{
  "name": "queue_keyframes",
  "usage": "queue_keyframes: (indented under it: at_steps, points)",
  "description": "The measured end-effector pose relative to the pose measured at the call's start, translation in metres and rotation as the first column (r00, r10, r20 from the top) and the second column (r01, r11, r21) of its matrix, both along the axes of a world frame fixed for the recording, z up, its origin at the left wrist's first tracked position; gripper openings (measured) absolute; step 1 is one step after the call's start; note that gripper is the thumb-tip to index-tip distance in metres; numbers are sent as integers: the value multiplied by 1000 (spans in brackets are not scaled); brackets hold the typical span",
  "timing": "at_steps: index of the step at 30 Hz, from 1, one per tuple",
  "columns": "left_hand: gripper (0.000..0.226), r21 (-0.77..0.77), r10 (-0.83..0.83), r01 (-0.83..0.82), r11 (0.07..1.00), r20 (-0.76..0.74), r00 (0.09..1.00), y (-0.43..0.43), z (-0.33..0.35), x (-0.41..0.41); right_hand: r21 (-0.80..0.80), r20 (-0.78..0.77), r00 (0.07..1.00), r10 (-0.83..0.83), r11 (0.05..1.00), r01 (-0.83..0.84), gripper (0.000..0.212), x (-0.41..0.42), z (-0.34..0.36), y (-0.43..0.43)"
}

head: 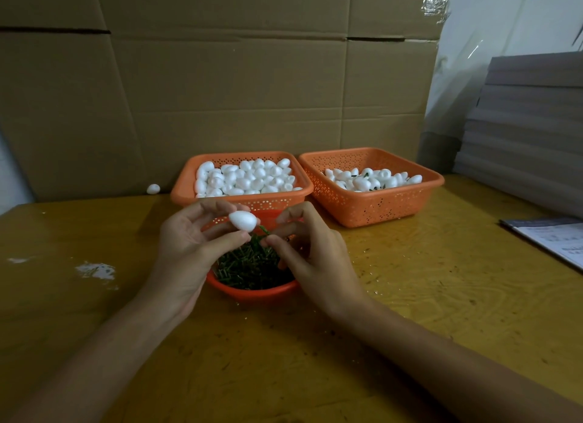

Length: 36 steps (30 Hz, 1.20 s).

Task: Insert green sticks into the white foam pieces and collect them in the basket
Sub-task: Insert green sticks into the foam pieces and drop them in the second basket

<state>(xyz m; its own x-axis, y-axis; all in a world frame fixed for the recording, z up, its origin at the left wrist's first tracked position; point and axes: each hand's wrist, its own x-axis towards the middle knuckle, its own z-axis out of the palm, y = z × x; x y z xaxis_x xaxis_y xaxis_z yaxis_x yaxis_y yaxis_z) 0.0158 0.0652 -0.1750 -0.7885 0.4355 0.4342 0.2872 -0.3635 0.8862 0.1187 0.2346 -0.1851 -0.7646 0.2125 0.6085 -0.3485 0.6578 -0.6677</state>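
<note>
Cardboard sheets [220, 75] back a yellow-brown tabletop [410, 296]; along its far edge stand two orange baskets side by side, the left basket [186, 182] heaped with plain foam pieces [246, 178], the right basket [378, 208] holding stuck foam pieces [372, 179] showing bits of green. Nearer the front edge, at centre, is a round orange bowl [252, 293] of loose green sticks [249, 271]. Above the bowl, the left hand [186, 249] has fingers grasping one white foam piece [242, 220]; the right hand [312, 255] has fingers pinching a single green stick [264, 230] whose end meets that piece's narrow tip.
</note>
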Motion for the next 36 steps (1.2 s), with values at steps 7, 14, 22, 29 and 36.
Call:
queue_keyframes:
  at_steps: [7, 14, 22, 29, 36]
  points:
    - [32, 68, 5, -11, 998, 84, 996, 0, 6, 5, -54, 18, 1000, -13, 998, 14, 28, 0, 0, 0]
    - [50, 54, -24, 19, 998, 98, 995, -1, 8, 4, -66, 17, 1000, -18, 998, 19, 28, -1, -1, 0]
    - [46, 33, -6, 5, 999, 43, 999, -2, 4, 1, -47, 2, 999, -35, 998, 35, 26, -2, -2, 0]
    - [45, 6, 7, -7, 1000, -23, 1000, -2, 3, 1, -30, 13, 999, -29, 999, 30, 26, -4, -3, 0]
    - [40, 7, 25, -25, 1000, -21, 999, -2, 3, 0, -19, 15, 999, -37, 999, 37, 26, -4, -4, 0]
